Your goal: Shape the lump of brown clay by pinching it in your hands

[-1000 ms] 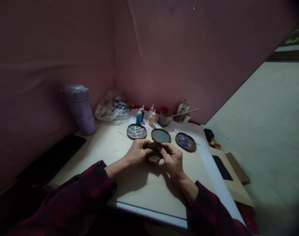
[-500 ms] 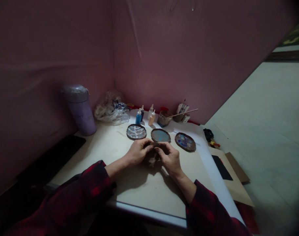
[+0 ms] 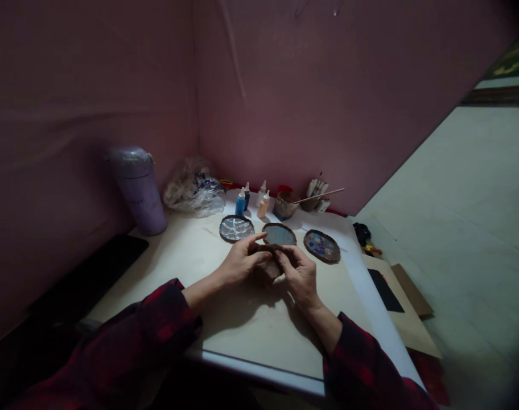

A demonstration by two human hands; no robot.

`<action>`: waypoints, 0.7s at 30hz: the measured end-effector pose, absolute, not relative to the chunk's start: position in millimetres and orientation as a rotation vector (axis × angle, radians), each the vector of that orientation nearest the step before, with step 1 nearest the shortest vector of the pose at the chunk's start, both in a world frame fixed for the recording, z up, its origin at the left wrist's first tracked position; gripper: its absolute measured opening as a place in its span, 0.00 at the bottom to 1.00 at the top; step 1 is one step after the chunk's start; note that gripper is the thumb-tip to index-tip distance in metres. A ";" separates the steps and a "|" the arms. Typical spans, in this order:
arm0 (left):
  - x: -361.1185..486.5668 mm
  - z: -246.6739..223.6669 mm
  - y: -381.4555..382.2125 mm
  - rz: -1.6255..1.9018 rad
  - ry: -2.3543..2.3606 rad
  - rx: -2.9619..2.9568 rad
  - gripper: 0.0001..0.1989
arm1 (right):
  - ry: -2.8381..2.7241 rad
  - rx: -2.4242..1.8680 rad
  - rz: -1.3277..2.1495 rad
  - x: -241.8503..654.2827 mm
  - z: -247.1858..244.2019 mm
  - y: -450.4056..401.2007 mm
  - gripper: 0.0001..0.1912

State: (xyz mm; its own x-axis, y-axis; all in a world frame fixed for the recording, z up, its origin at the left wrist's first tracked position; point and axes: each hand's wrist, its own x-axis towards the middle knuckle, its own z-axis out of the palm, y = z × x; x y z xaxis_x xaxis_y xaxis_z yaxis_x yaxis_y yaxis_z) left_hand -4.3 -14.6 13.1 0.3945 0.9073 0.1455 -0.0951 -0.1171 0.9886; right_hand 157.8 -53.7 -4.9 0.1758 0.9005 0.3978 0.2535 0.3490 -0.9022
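Between my hands is a brown piece of clay (image 3: 268, 270), flat and bent, held a little above the table. My left hand (image 3: 241, 262) pinches its left side, thumb in front, with one finger lifted off. On the right side my right hand (image 3: 301, 276) grips the edge between thumb and fingers. My fingers hide part of the clay. Just beyond stand three painted discs with raised brown rims: one with white lines (image 3: 236, 228), a blue-speckled one (image 3: 278, 234) and one with dark blue patches (image 3: 321, 246).
Small paint bottles (image 3: 263, 206), a cup (image 3: 285, 206) with a brush (image 3: 319, 196) across it and a bundle of pens (image 3: 317, 189) line the table's back. To the left are a crumpled plastic bag (image 3: 195, 191), a purple tumbler (image 3: 142, 196) and a dark flat object (image 3: 97, 270).
A left finger has lifted off the clay. The clay has turned, showing more of its flat face below my thumbs, and my right hand has shifted slightly right.
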 end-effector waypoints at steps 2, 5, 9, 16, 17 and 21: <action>-3.8 14.0 -12.3 1.057 0.788 1.378 0.27 | -1.282 -1.167 0.631 158.9 -4.7 -51.9 0.12; -3.7 14.7 -10.3 1.037 0.761 1.330 0.22 | -1.220 -1.183 0.608 159.8 -4.3 -50.5 0.13; -4.6 13.6 -10.6 0.955 0.735 1.301 0.15 | -1.265 -1.207 0.602 159.7 -2.0 -51.4 0.14; -5.1 12.8 -9.4 1.051 0.827 1.212 0.11 | -1.332 -1.159 0.903 156.6 -8.0 -50.3 0.24; -5.0 13.2 -9.7 1.055 0.822 1.207 0.10 | -1.350 -1.159 0.923 156.1 -9.3 -50.0 0.23; -5.4 14.8 -12.5 1.043 0.824 1.225 0.08 | -1.435 -1.164 0.892 154.8 -10.4 -50.9 0.19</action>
